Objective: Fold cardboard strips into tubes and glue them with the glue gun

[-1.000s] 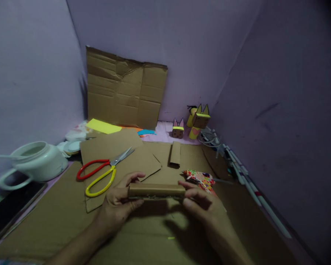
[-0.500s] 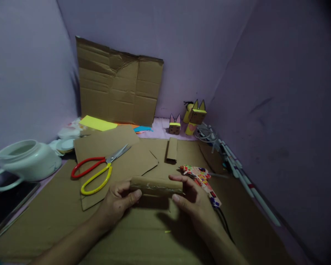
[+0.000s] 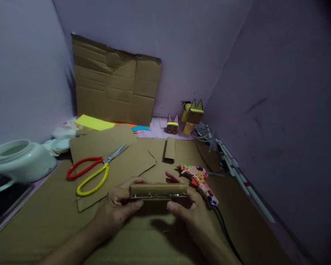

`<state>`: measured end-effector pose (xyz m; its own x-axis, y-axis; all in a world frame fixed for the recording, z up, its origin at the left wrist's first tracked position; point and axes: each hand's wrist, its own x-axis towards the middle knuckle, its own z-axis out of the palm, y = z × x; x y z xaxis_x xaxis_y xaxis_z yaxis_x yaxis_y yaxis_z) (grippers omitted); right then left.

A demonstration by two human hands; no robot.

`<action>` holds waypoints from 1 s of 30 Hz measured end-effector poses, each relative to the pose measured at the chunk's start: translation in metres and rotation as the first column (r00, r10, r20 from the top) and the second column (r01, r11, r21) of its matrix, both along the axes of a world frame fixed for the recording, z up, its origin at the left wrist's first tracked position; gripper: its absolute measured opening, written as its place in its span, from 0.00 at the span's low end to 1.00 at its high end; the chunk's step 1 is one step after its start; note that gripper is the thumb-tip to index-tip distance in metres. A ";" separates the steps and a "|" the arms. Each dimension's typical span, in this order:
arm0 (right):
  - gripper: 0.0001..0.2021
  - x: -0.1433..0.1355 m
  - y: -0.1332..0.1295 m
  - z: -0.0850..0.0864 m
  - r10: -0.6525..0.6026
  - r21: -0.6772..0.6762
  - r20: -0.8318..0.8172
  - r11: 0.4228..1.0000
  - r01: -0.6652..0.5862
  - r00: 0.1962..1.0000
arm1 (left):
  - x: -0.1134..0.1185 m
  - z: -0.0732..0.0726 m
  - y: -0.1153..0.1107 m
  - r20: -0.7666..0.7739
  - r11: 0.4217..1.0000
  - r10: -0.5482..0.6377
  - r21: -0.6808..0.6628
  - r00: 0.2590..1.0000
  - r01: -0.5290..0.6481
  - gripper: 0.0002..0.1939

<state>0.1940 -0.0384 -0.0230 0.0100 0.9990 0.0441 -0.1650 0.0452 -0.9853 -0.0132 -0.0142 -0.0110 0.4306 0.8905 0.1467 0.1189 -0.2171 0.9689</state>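
A folded cardboard strip (image 3: 158, 188) is held level between both hands, a little above the cardboard sheet on the table. A shiny line, like glue, runs along its near edge. My left hand (image 3: 121, 202) grips its left end, thumb in front and fingers behind. At the right end my right hand (image 3: 187, 206) pinches it the same way. Close to the right hand lies a patterned glue gun (image 3: 200, 178) with a glue stick in its back. Scissors (image 3: 99, 165) with a red and a yellow handle rest on cut cardboard pieces (image 3: 127, 147) beyond the left hand.
A small folded cardboard piece (image 3: 170, 149) lies ahead. Behind it stand cardboard animal figures (image 3: 193, 116) and a small eared cardboard head (image 3: 172, 125). A large cardboard panel (image 3: 116, 81) leans on the wall. At left are a white pot (image 3: 27, 162) and a dark flat device (image 3: 8, 202).
The cardboard strip has been tilted, so its glossy edge now faces me. My right fingers have closed in around its right end. The view has shifted slightly.
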 end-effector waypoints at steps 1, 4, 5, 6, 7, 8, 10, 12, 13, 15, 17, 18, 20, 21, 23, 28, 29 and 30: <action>0.18 -0.001 0.000 0.001 -0.005 -0.020 -0.001 1.000 0.005 1.000 | 0.001 0.001 0.000 0.005 1.000 -0.029 0.003 1.000 0.029 0.10; 0.16 -0.003 -0.001 0.003 -0.013 -0.036 0.015 0.999 0.014 1.000 | 0.006 0.003 -0.002 0.022 0.997 -0.074 -0.010 0.997 0.074 0.10; 0.13 -0.003 -0.001 0.004 -0.007 -0.022 0.025 1.000 0.008 1.000 | 0.008 0.003 -0.003 0.027 0.997 -0.071 -0.031 0.997 0.072 0.10; 0.11 -0.004 -0.002 0.005 -0.001 -0.001 0.036 1.000 0.001 0.999 | 0.009 0.003 -0.004 0.034 0.996 -0.063 -0.059 0.997 0.065 0.12; 0.09 -0.005 -0.003 0.006 0.007 0.018 0.049 1.000 -0.008 0.999 | 0.011 0.002 -0.004 0.045 0.995 -0.049 -0.089 0.998 0.053 0.14; 0.08 -0.006 -0.004 0.007 0.015 0.025 0.064 1.000 -0.017 0.998 | 0.012 0.002 -0.005 0.057 0.993 -0.033 -0.116 0.998 0.039 0.15; 0.08 -0.007 -0.006 0.008 0.018 0.015 0.080 1.000 -0.019 0.997 | 0.015 0.001 -0.007 0.075 0.990 0.008 -0.144 0.997 0.003 0.14; 0.08 -0.009 -0.007 0.007 0.004 -0.002 0.078 1.000 -0.004 0.997 | 0.018 0.000 -0.008 0.064 0.989 0.049 -0.145 0.997 -0.039 0.12; 0.08 -0.010 -0.007 0.006 -0.009 -0.003 0.069 1.000 0.009 0.998 | 0.019 0.000 -0.008 0.055 0.988 0.067 -0.142 0.996 -0.059 0.11; 0.07 -0.011 -0.008 0.004 -0.036 0.001 0.045 0.999 0.036 0.998 | 0.020 0.001 -0.009 0.051 0.986 0.093 -0.141 0.994 -0.085 0.11; 0.07 -0.012 -0.008 0.002 -0.048 -0.006 0.028 0.999 0.048 0.998 | 0.020 0.001 -0.009 0.063 0.985 0.114 -0.140 0.991 -0.104 0.10; 0.07 -0.012 -0.008 0.002 -0.049 -0.012 0.023 0.999 0.049 0.999 | 0.020 0.002 -0.009 0.067 0.983 0.120 -0.149 0.991 -0.109 0.10; 0.07 -0.012 -0.008 0.001 -0.035 -0.028 0.020 0.999 0.036 0.999 | 0.020 0.001 -0.008 0.067 0.974 0.130 -0.194 0.989 -0.115 0.11; 0.07 -0.012 -0.008 0.002 -0.021 -0.039 0.021 0.999 0.022 1.000 | 0.020 0.001 -0.007 0.069 0.967 0.133 -0.226 0.989 -0.115 0.11; 0.08 -0.011 -0.007 0.003 0.016 -0.051 0.029 0.999 -0.014 0.999 | 0.019 0.001 -0.007 0.090 0.954 0.136 -0.280 0.987 -0.106 0.12; 0.07 -0.004 -0.006 0.004 -0.029 -0.039 0.086 0.999 0.032 0.996 | 0.015 -0.004 -0.005 0.182 0.954 0.126 -0.293 0.975 -0.069 0.10; 0.07 -0.003 -0.006 0.003 -0.050 -0.038 0.089 0.998 0.054 0.995 | 0.014 -0.005 -0.005 0.191 0.955 0.122 -0.289 0.974 -0.063 0.10; 0.07 -0.002 -0.006 0.002 -0.068 -0.035 0.088 0.997 0.071 0.994 | 0.013 -0.006 -0.005 0.194 0.958 0.117 -0.282 0.974 -0.059 0.11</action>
<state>0.1918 -0.0442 -0.0207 0.0770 0.9970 0.0095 -0.0767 0.0154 -0.9969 0.0003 -0.0189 -0.0174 0.3350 0.9417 -0.0299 -0.0829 0.0611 0.9947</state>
